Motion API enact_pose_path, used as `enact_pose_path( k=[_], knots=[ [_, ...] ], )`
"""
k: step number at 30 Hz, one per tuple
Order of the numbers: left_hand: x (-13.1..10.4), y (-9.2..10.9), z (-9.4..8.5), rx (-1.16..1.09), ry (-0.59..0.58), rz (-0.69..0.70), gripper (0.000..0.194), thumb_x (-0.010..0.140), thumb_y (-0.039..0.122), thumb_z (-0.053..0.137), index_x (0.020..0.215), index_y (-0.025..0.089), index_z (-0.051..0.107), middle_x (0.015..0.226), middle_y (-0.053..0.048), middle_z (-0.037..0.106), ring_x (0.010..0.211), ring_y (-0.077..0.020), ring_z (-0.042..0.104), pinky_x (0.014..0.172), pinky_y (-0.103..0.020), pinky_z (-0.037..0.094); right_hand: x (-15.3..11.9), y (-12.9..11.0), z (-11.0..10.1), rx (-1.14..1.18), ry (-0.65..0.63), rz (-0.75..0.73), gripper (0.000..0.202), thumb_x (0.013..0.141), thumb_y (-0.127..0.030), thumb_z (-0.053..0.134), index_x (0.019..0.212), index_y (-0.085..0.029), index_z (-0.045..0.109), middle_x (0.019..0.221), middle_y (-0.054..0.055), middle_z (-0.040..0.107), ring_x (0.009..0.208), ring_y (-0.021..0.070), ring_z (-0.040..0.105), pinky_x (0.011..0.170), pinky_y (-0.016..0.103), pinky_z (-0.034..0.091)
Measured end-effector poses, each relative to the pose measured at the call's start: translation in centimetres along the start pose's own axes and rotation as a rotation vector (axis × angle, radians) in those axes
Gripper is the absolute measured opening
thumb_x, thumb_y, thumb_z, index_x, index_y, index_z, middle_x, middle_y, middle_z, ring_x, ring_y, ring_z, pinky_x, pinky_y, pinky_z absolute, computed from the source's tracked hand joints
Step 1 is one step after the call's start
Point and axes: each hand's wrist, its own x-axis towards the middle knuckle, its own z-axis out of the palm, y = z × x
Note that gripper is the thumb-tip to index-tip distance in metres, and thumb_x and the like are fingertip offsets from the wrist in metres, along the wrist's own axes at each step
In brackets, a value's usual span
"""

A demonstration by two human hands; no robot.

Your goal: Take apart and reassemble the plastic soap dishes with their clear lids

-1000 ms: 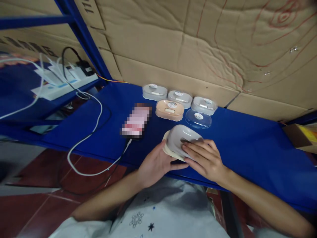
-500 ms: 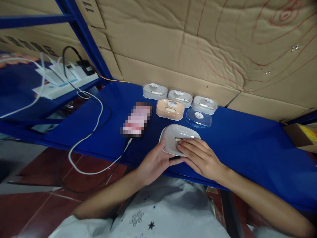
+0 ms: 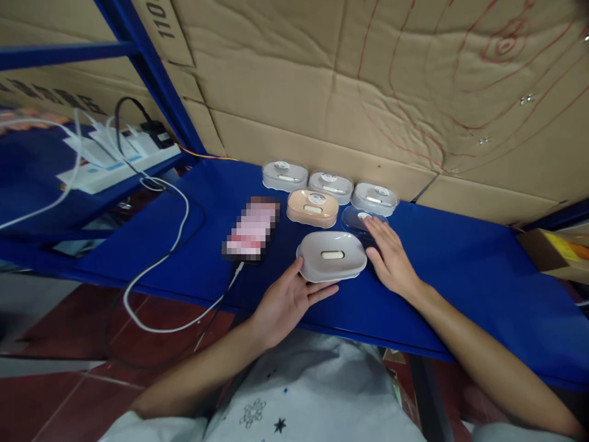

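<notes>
My left hand (image 3: 288, 301) grips the near left edge of a grey oval dish (image 3: 352, 250), thumb on the rim and fingers beneath. A cream-coloured insert (image 3: 332, 255) lies in the middle of the dish. Behind it, a clear oval lid (image 3: 350, 222) with a round sticker rests on the blue table. My right hand (image 3: 391, 258) reaches over that lid, its fingers stretched out and the thumb apart. The fingertips cover part of the lid's right side; whether they touch it I cannot tell.
Several lidded oval dishes stand at the back, among them an orange one (image 3: 312, 209) and a grey one (image 3: 285, 177). A phone (image 3: 251, 230) with a white cable (image 3: 175, 245) lies left. A power strip (image 3: 119, 169) sits farther left; a cardboard box (image 3: 552, 253) is at right.
My right hand has come off the grey dish and moved forward and right to the clear lid. The cream insert now shows fully. My left hand keeps hold of the dish.
</notes>
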Motion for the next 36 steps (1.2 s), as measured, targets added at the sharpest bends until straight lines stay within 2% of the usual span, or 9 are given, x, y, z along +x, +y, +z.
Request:
enact_pose_path(
  k=[4,7,11,17,20,24,29,32,36],
  knots=[
    [0.1,0.1,0.0,-0.001,0.002,-0.023,0.053,0.108,0.037,0.054,0.160,0.025,0.047,0.150,-0.012,0.066,0.135,-0.0360,0.064,0.122,-0.063,0.041,0.0,2.2,0.5,-0.051,-0.052,0.095,0.055,0.113,-0.044,0.035,0.166,-0.027,0.034,0.168,0.010,0.045,0.158,0.0285,0.038,0.129,0.058,0.030],
    [0.0,0.2,0.0,-0.007,0.007,-0.048,0.049,0.108,0.036,0.054,0.155,0.022,0.054,0.146,-0.013,0.069,0.134,-0.0368,0.064,0.119,-0.064,0.043,0.0,2.6,0.6,-0.181,-0.050,0.138,0.059,0.111,-0.046,0.040,0.165,-0.023,0.034,0.167,0.016,0.045,0.159,0.0353,0.035,0.127,0.065,0.026],
    [-0.2,0.5,0.1,0.017,0.073,-0.052,0.045,0.106,0.038,0.057,0.149,0.023,0.060,0.148,-0.012,0.067,0.140,-0.0378,0.058,0.116,-0.064,0.047,-0.2,3.0,0.0,-0.247,-0.064,0.118,0.056,0.107,-0.050,0.052,0.157,-0.026,0.048,0.152,0.018,0.059,0.143,0.0400,0.053,0.116,0.069,0.036],
    [-0.5,0.6,0.2,0.014,0.047,-0.084,0.047,0.106,0.043,0.056,0.150,0.026,0.058,0.156,-0.012,0.060,0.147,-0.0421,0.051,0.113,-0.070,0.047,-0.3,3.1,-0.6,-0.117,-0.052,0.192,0.065,0.098,-0.063,0.063,0.153,-0.029,0.053,0.153,0.019,0.053,0.142,0.0421,0.052,0.110,0.069,0.044],
    [-0.5,0.6,0.1,0.014,0.015,-0.085,0.046,0.107,0.043,0.054,0.149,0.025,0.059,0.154,-0.012,0.062,0.144,-0.0409,0.055,0.114,-0.068,0.046,-0.2,2.0,-0.9,0.089,-0.014,0.188,0.061,0.099,-0.059,0.064,0.152,-0.029,0.054,0.150,0.015,0.057,0.138,0.0351,0.058,0.114,0.059,0.048],
    [-0.4,0.4,0.0,0.008,0.007,-0.071,0.046,0.108,0.040,0.053,0.150,0.022,0.058,0.151,-0.012,0.065,0.140,-0.0368,0.059,0.117,-0.063,0.045,-0.5,-0.9,-1.7,0.290,-0.057,0.071,0.054,0.109,-0.048,0.049,0.161,-0.033,0.042,0.159,0.011,0.052,0.147,0.0288,0.050,0.122,0.052,0.043],
    [-0.2,0.3,-0.2,0.001,-0.037,-0.062,0.046,0.110,0.040,0.050,0.151,0.022,0.057,0.150,-0.012,0.066,0.135,-0.0332,0.063,0.118,-0.058,0.045,-1.4,-3.6,-1.9,0.204,-0.159,-0.049,0.065,0.108,-0.052,0.051,0.166,-0.032,0.032,0.165,0.015,0.041,0.153,0.0351,0.041,0.121,0.057,0.043],
    [-0.2,0.3,-0.3,0.014,-0.066,-0.072,0.045,0.110,0.038,0.050,0.150,0.020,0.059,0.146,-0.013,0.069,0.133,-0.0317,0.065,0.119,-0.054,0.045,-1.6,-4.0,-1.6,0.127,-0.173,-0.095,0.069,0.106,-0.051,0.055,0.167,-0.033,0.029,0.166,0.015,0.038,0.154,0.0372,0.040,0.120,0.060,0.043],
    [-0.3,0.3,-0.4,0.004,-0.043,-0.066,0.046,0.110,0.035,0.049,0.152,0.019,0.056,0.141,-0.012,0.072,0.131,-0.0299,0.067,0.117,-0.052,0.048,-1.4,-4.0,-1.1,0.121,-0.176,-0.149,0.071,0.104,-0.049,0.060,0.167,-0.033,0.031,0.164,0.016,0.039,0.153,0.0372,0.041,0.120,0.059,0.045]
  ],
)
